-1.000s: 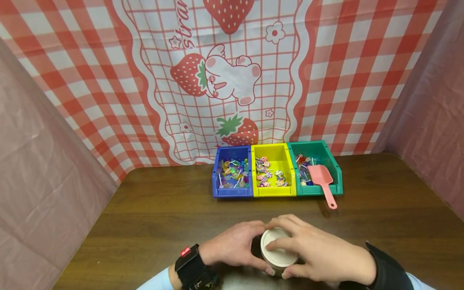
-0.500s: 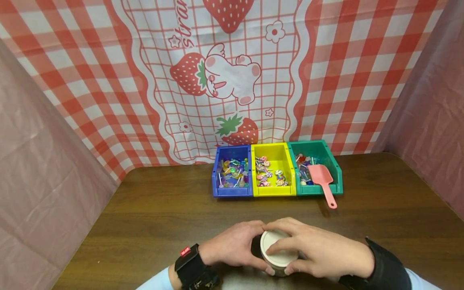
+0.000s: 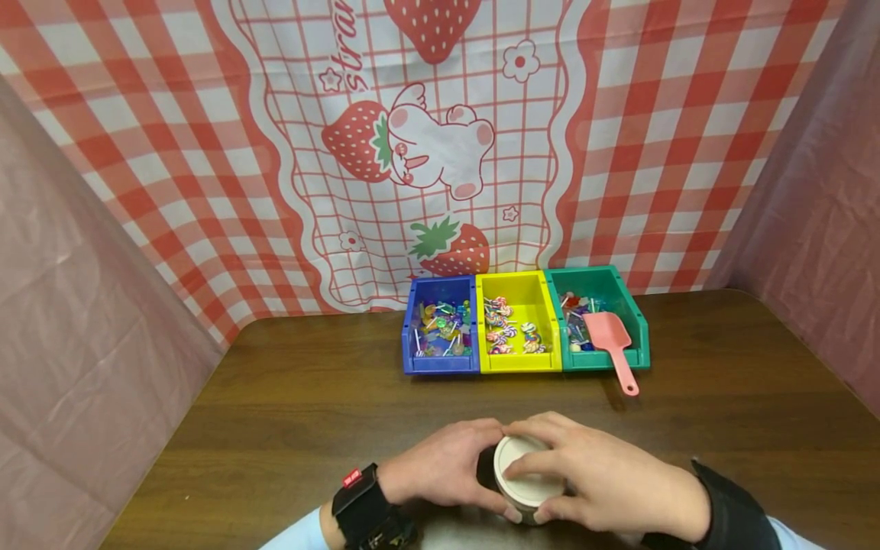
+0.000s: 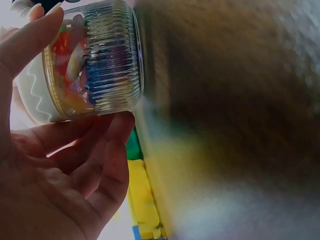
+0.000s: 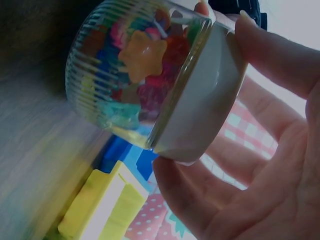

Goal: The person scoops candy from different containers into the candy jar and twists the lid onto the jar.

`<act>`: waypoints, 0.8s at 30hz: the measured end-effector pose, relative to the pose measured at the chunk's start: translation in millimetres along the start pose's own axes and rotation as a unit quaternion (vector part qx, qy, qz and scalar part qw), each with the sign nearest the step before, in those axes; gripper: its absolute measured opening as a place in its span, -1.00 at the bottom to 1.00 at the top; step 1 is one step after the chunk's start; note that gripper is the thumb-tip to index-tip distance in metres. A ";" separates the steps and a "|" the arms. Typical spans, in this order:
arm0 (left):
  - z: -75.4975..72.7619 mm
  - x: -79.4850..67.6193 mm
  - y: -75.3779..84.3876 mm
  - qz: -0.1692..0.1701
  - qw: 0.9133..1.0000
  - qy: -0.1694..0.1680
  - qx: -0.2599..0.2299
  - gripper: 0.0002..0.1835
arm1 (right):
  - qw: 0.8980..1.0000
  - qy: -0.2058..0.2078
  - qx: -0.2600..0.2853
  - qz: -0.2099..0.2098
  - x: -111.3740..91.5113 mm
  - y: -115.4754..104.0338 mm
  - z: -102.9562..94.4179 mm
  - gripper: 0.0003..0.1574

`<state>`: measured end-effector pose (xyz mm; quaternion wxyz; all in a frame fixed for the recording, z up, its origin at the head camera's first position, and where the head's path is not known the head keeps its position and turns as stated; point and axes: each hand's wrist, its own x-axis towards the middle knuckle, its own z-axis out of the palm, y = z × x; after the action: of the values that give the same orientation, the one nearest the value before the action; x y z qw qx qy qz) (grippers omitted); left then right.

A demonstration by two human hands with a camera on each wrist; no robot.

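Observation:
A ribbed glass jar (image 4: 112, 60) full of colourful candy-like pieces stands on the table near its front edge, with a cream lid (image 3: 525, 473) on top. My left hand (image 3: 447, 466) holds the jar from the left, its thumb and fingers curved around the side. From the right, my right hand (image 3: 605, 473) grips the lid by its rim, and one finger lies across the top. An orange star piece (image 5: 143, 55) shows through the glass in the right wrist view. In the head view the hands hide most of the jar's body.
Blue (image 3: 440, 365), yellow (image 3: 520, 363) and green (image 3: 580, 359) bins stand joined at the back of the wooden table (image 3: 289, 412), holding small candy pieces. A pink scoop (image 3: 612, 340) rests on the green bin, handle over its front. A checked cloth (image 3: 660, 153) hangs behind.
My right hand has shifted slightly on the lid, its thumb moving a little to the right and then back left. The left hand, the jar and the bins stay in place.

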<state>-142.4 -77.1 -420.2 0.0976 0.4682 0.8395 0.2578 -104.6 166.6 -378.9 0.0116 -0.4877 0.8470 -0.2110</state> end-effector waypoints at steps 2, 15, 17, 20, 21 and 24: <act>0.5 -0.1 0.3 0.003 1.000 0.001 0.005 -0.37 | 1.000 0.013 -0.011 0.002 0.2 -1.8 1.8 -0.51; 1.5 0.2 4.5 -0.014 0.999 0.010 0.032 -0.31 | 0.997 0.064 -0.045 0.029 1.3 -7.6 8.1 -0.51; 1.4 0.6 4.6 -0.017 0.999 0.009 0.029 -0.33 | 0.996 0.070 -0.049 0.029 1.3 -7.9 9.2 -0.51; 0.9 0.9 4.2 -0.020 1.000 0.005 0.022 -0.31 | 0.997 0.065 -0.036 0.031 1.3 -7.2 8.8 -0.50; 0.8 0.9 4.1 -0.022 1.000 0.003 0.017 -0.30 | 0.997 0.059 -0.027 0.032 1.1 -6.5 7.9 -0.49; 0.1 0.8 3.8 -0.026 1.000 -0.003 0.007 -0.28 | 0.999 0.030 0.006 0.031 0.5 -3.1 3.8 -0.43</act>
<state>-140.1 -74.7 -418.3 0.1033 0.4472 0.8532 0.2478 -101.4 163.5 -381.1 -0.0047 -0.4547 0.8605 -0.2298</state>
